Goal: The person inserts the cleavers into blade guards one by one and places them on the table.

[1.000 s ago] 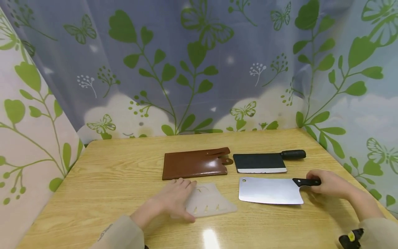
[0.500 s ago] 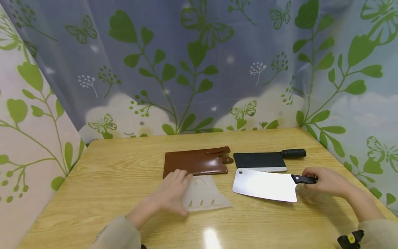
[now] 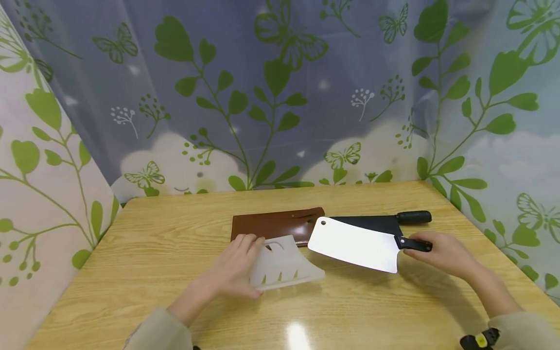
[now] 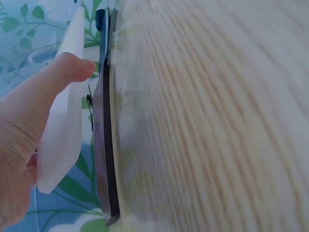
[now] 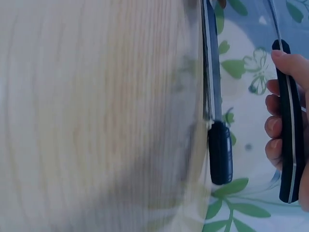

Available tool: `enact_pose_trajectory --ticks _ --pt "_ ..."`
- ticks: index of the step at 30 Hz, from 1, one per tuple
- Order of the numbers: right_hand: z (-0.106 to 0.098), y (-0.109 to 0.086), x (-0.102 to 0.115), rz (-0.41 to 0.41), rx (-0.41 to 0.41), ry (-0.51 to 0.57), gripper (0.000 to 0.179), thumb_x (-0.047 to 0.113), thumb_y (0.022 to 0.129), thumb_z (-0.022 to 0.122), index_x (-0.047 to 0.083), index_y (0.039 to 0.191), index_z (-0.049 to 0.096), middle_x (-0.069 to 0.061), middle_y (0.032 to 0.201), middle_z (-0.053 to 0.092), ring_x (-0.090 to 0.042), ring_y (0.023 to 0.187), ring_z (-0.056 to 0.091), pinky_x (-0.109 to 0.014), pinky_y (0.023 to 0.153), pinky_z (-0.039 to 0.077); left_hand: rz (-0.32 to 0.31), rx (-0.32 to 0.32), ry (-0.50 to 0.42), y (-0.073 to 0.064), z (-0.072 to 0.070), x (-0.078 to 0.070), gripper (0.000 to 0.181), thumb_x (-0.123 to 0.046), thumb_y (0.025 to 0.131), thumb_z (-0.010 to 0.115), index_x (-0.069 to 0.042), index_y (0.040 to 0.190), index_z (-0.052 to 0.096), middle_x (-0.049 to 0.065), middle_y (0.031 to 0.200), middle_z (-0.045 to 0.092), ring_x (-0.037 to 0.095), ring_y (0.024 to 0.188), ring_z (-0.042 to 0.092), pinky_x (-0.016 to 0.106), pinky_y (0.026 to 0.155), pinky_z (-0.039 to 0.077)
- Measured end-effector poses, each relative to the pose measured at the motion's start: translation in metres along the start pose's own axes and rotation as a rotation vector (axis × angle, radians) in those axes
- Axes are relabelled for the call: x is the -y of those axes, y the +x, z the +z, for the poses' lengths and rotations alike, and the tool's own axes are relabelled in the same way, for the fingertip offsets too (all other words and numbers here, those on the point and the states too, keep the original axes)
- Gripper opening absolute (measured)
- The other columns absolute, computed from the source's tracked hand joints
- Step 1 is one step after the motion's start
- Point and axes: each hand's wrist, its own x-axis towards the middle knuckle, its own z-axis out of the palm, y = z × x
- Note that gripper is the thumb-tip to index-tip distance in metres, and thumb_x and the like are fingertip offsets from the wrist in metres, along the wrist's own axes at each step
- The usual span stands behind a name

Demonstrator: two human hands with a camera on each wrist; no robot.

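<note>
My left hand (image 3: 236, 267) grips the left side of a translucent white plastic blade sheath (image 3: 284, 265) with slots cut in it. In the left wrist view the sheath (image 4: 65, 125) is lifted off the table, thumb on its near face. My right hand (image 3: 446, 255) holds a silver cleaver (image 3: 354, 245) by its black handle (image 5: 289, 125), fingers curled round it. The blade points left, raised above the table, its tip end close to the sheath's open right side. Behind it lies a second cleaver (image 3: 413, 217) with a black blade, partly hidden by the silver one.
A brown leather sheath (image 3: 262, 223) lies flat at the middle back of the wooden table (image 3: 153, 243), left of the black cleaver. A curtain (image 3: 210, 112) with leaves and butterflies hangs behind the table and along both sides.
The silver cleaver has risen from the table and moved left, tilting and now overlapping the black cleaver and brown sheath. My left hand has raised the white sheath and shifted it slightly left.
</note>
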Motion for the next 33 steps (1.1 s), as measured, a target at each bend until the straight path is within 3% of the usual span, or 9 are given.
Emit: enact_pose_trajectory --ticks 5,10,25,33 --pt "0.0 0.003 0.011 0.03 -0.023 0.025 0.023 0.041 0.086 0.064 0.019 0.093 0.066 0.005 0.085 0.063 -0.011 0.07 0.055 -0.031 0.06 0.044 0.038 -0.033 0.001 -0.002 -0.001 0.004 0.109 -0.055 0.049 0.076 0.006 0.132 0.041 0.019 0.119 0.046 0.029 0.105 0.045 0.04 0.091 0.044" --pt "-0.003 0.008 0.022 0.009 -0.041 0.013 0.029 0.041 0.086 0.064 0.014 0.098 0.068 0.001 0.091 0.066 -0.012 0.074 0.057 -0.033 0.061 0.045 0.056 -0.049 0.015 -0.003 -0.002 0.007 0.109 -0.055 0.048 0.077 0.006 0.131 0.04 0.021 0.119 0.046 0.03 0.106 0.045 0.04 0.093 0.044" --pt "0.002 0.014 0.031 -0.039 -0.067 -0.014 0.038 0.036 0.085 0.067 0.004 0.106 0.068 -0.01 0.099 0.068 -0.027 0.085 0.064 -0.042 0.068 0.051 0.063 -0.04 0.047 -0.003 -0.001 0.011 0.109 -0.057 0.05 0.076 0.005 0.132 0.041 0.02 0.12 0.046 0.031 0.108 0.046 0.041 0.094 0.043" --pt "0.003 0.014 0.032 -0.082 -0.092 -0.04 0.033 0.033 0.083 0.069 0.006 0.103 0.068 -0.006 0.095 0.068 -0.018 0.075 0.063 -0.036 0.063 0.049 0.068 -0.048 0.053 -0.003 0.002 0.011 0.108 -0.058 0.05 0.075 0.005 0.132 0.041 0.02 0.119 0.047 0.03 0.107 0.046 0.04 0.093 0.044"
